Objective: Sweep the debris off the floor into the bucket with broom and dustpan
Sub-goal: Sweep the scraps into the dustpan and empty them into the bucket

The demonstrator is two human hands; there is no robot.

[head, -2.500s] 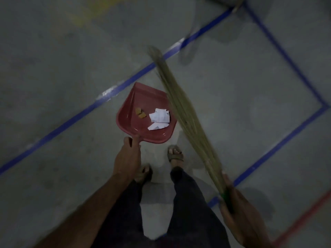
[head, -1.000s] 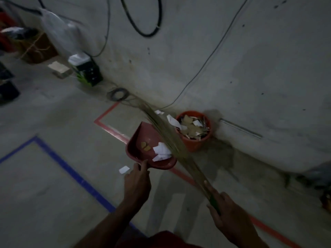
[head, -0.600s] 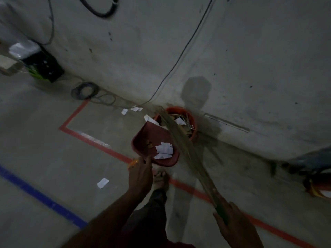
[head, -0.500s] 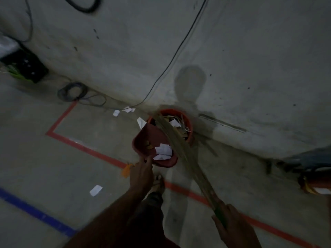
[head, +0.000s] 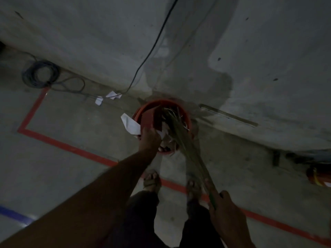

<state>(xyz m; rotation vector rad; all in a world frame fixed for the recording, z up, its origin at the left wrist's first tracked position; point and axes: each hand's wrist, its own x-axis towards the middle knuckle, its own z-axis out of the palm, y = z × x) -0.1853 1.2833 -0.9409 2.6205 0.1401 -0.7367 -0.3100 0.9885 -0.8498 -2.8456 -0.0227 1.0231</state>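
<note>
Dim concrete floor [head: 68, 169] by the wall | orange bucket [head: 187, 120] right against the wall's foot | left hand [head: 149, 140] gripping red dustpan [head: 149, 117], tipped steeply over the bucket | right hand [head: 226, 212] wrapped round broom [head: 186, 142], bristles in the bucket | paper scrap [head: 129, 124] beside the bucket's left rim

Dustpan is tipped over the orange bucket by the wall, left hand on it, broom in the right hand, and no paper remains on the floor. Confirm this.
Not quite. The head view shows paper scraps on the floor by the wall. The rest stands: left hand tips the dustpan over the bucket, right hand holds the broom.
</note>
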